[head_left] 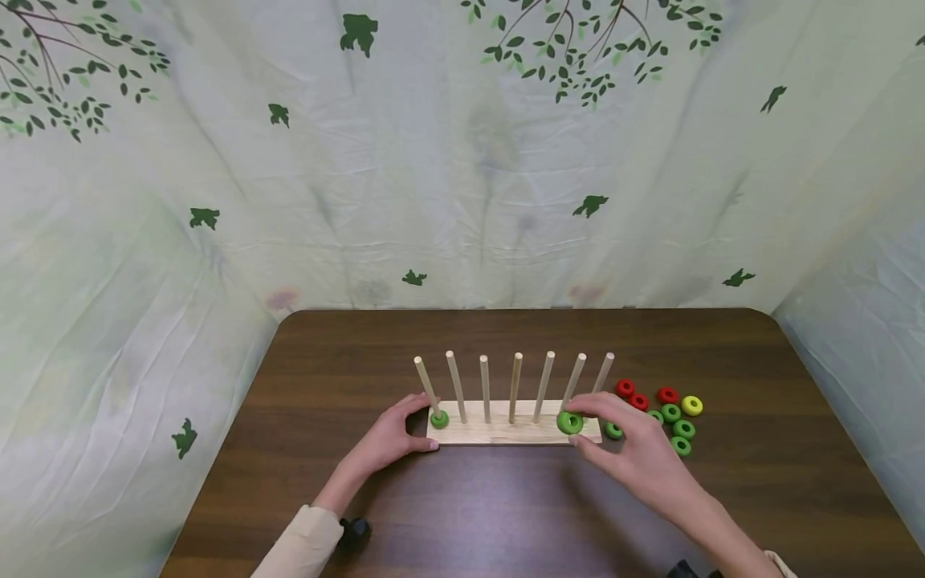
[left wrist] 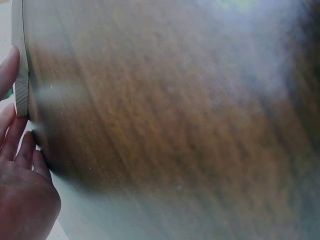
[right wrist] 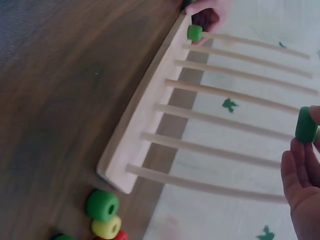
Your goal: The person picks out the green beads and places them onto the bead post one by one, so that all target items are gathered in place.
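Note:
A pale wooden board (head_left: 499, 433) with several upright pegs stands on the table. One green ring (head_left: 439, 419) sits at the foot of its leftmost peg. My left hand (head_left: 390, 437) grips the board's left end, thumb on the front edge and fingers behind; the left wrist view shows the hand (left wrist: 25, 185) at the board's end (left wrist: 22, 90). Above the board's right part, my right hand (head_left: 636, 449) pinches another green ring (head_left: 570, 423) between thumb and fingers. In the right wrist view this ring (right wrist: 306, 125) is held near the peg tops, off the pegs.
Right of the board lie several loose rings on the brown table (head_left: 506, 506): red rings (head_left: 668, 395), green rings (head_left: 682, 429) and a yellow ring (head_left: 691, 405). A pale cloth (head_left: 448, 160) with leaf prints hangs behind the table and along its sides.

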The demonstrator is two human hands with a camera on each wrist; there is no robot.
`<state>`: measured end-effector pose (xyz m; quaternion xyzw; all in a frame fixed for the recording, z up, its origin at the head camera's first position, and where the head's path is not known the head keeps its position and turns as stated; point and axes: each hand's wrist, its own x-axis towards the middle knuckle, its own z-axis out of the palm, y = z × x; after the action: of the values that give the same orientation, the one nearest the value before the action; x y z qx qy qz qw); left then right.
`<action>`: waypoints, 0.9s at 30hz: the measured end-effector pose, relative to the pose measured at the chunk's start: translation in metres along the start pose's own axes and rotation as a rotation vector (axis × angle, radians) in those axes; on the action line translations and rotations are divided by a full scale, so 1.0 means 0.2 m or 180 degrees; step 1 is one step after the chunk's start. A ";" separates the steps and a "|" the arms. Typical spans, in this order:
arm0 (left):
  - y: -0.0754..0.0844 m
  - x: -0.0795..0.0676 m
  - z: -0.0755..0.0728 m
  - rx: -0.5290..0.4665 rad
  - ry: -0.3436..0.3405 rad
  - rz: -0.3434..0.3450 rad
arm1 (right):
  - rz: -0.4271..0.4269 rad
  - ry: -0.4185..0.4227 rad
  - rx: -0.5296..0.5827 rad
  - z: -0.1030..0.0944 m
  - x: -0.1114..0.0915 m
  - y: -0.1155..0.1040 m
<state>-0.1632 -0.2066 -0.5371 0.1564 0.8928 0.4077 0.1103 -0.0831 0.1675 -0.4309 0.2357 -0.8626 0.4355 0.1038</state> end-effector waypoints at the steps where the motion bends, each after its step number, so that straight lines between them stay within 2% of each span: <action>1: 0.00 0.00 0.00 -0.0002 0.0001 -0.0004 | -0.0034 -0.0007 0.0016 0.00 0.01 -0.01; 10: 0.00 0.00 0.00 0.0013 -0.0004 -0.0014 | -0.0561 -0.0124 0.0329 0.01 0.10 -0.11; 19: -0.01 0.00 0.00 -0.0016 0.0000 0.0025 | -0.0803 -0.0367 0.0377 0.03 0.20 -0.20; 27: -0.01 0.00 0.00 -0.0017 0.0004 0.0015 | -0.1070 -0.0385 0.0379 0.06 0.29 -0.28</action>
<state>-0.1646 -0.2080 -0.5389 0.1579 0.8915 0.4104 0.1092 -0.1060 0.1106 -0.3767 0.4081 -0.7884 0.4472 0.1090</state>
